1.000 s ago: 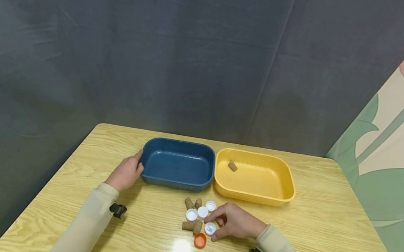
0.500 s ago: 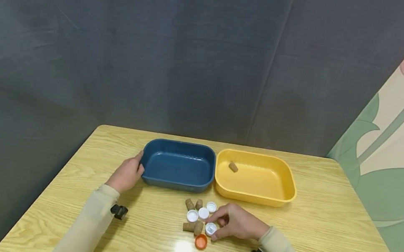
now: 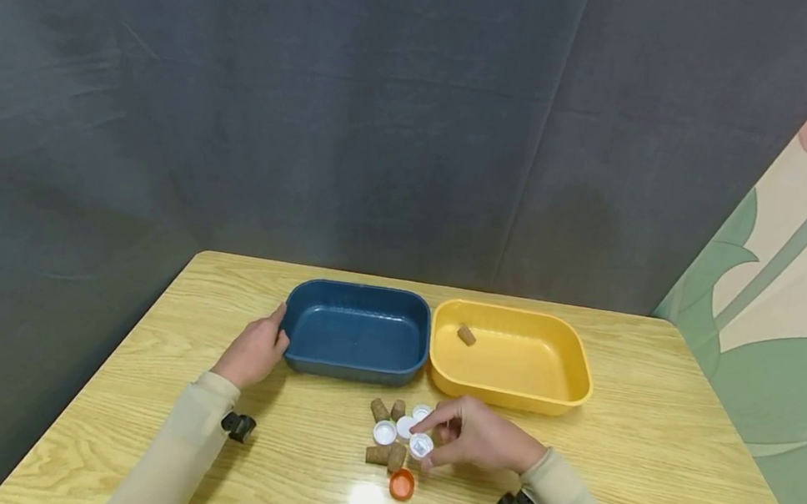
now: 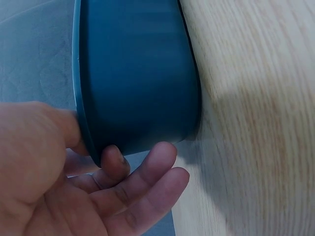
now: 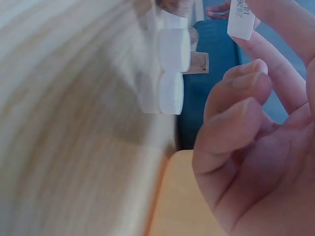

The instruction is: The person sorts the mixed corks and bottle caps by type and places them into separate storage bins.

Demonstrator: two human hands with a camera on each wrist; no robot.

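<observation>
My left hand (image 3: 253, 351) grips the left end of a blue tray (image 3: 351, 372). In the left wrist view, some fingers (image 4: 142, 182) lie along the tray's outer wall and part of the hand goes over its rim. My right hand (image 3: 485, 437) pinches a white bottle cap (image 3: 421, 446) between thumb and forefinger, just above the table. Print shows on the side of that held cap (image 5: 240, 22) in the right wrist view. Close by lie other white caps (image 3: 385, 433), an orange cap (image 3: 401, 485) and several corks (image 3: 376, 455).
To the right of the blue tray stands a yellow tray (image 3: 506, 397), touching or almost touching it. One cork (image 3: 466, 335) lies inside the yellow one. Both stand near the back of the wooden table (image 3: 299, 483), before a dark cloth (image 3: 390, 116).
The right hand has lifted the white cap off the table and moved slightly upward in the head view. My left hand stays at the blue tray.
</observation>
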